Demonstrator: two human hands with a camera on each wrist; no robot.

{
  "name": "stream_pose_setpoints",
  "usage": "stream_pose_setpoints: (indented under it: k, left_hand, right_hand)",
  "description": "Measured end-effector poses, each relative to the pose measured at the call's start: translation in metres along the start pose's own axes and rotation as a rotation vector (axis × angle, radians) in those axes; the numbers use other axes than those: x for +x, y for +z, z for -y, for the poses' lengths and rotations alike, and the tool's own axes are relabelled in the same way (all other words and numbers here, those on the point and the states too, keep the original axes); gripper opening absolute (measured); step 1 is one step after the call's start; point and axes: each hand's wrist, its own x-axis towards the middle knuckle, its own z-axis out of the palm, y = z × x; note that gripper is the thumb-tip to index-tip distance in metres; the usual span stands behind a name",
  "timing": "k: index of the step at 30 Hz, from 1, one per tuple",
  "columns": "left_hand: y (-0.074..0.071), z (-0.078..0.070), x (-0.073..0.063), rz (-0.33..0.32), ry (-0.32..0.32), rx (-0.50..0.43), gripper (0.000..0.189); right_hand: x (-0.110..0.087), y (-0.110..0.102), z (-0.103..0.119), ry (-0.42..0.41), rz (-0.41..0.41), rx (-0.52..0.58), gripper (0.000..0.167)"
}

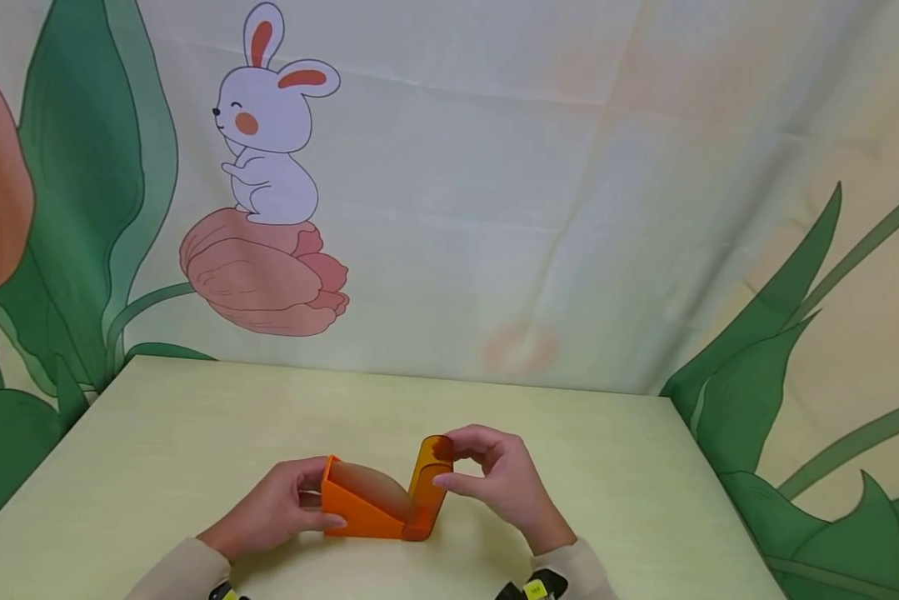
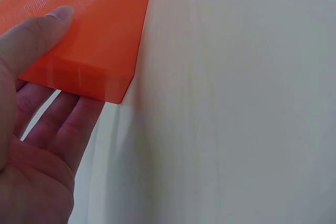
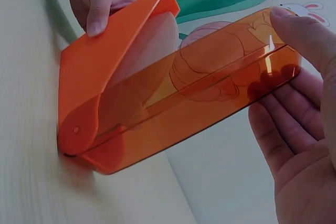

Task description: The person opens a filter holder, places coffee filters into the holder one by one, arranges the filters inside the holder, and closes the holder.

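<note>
An orange wedge-shaped case (image 1: pixel 359 514) stands on the table near the front, its hinged see-through amber lid (image 1: pixel 427 492) swung up away from the body. At its tall end my left hand (image 1: pixel 277 502) grips the case, thumb on the near side and fingers behind. My right hand (image 1: pixel 503 479) pinches the free end of the lid between thumb and fingers. In the right wrist view, the round hinge (image 3: pixel 77 130) sits low beside the table surface. A pale, rounded, see-through piece (image 3: pixel 149 45) shows inside the case.
The pale wooden table (image 1: pixel 269 408) runs back to a hanging cloth (image 1: pixel 456 208) printed with a rabbit, tulips and leaves. Black-and-yellow wrist gear (image 1: pixel 536 587) is on the right wrist, with similar gear (image 1: pixel 227 592) on the left.
</note>
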Motion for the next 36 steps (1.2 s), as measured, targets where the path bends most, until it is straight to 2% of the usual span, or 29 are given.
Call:
stream_pose_setpoints:
  k: [13,25,32,36]
  left_hand:
    - [-0.001,-0.002,0.002,0.011,-0.009,0.035,0.051]
    - [-0.002,0.001,0.005,0.025,0.021,0.037,0.051]
    - [-0.002,0.0,0.005,0.04,0.052,0.012,0.051]
    - [-0.002,0.0,0.006,0.036,0.056,0.015,0.052]
  right_hand:
    - [0.016,0.022,0.005,0.024,0.025,-0.063,0.035]
    - [0.029,0.042,0.008,0.039,0.052,-0.184,0.034]
    - [0.036,0.051,0.007,0.035,0.075,-0.211,0.034]
    - [0.04,0.058,0.007,0.077,0.089,-0.226,0.035]
